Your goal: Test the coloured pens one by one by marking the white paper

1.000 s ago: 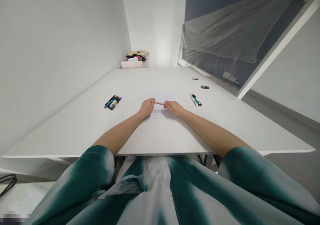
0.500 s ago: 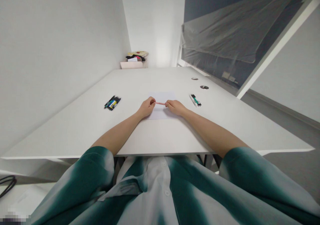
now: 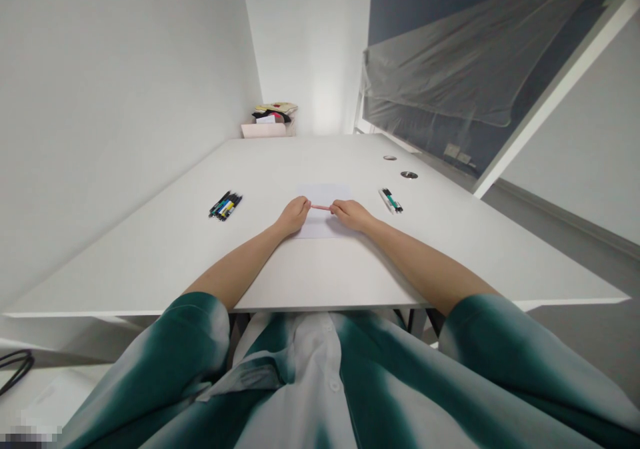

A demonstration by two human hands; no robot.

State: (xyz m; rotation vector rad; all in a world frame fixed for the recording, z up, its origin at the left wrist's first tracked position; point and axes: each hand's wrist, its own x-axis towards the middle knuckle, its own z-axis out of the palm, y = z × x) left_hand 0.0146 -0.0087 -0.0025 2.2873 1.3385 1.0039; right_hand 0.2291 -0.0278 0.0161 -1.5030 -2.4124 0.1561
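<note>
A slim pink pen (image 3: 321,207) lies level between my hands, above a pale sheet of paper (image 3: 323,228). My left hand (image 3: 295,214) is closed around one end of the pen. The other end is in my right hand (image 3: 351,214), its fingers curled in. Both ends of the pen are hidden inside my fingers. Off to the right of my right hand rest a few white, green and black pens (image 3: 391,200). A bundle of several dark pens (image 3: 225,206), with yellow and blue among them, lies well left of my left hand.
The white table (image 3: 320,276) runs away from me along a wall on the left. Two round metal grommets (image 3: 409,175) sit near its right edge. At the far end stands a pinkish box (image 3: 263,130) with folded things. A dark panel under plastic sheeting (image 3: 440,89) leans at right.
The fingers of my left hand have closed in more around the pen's end. My right hand and the paper look the same.
</note>
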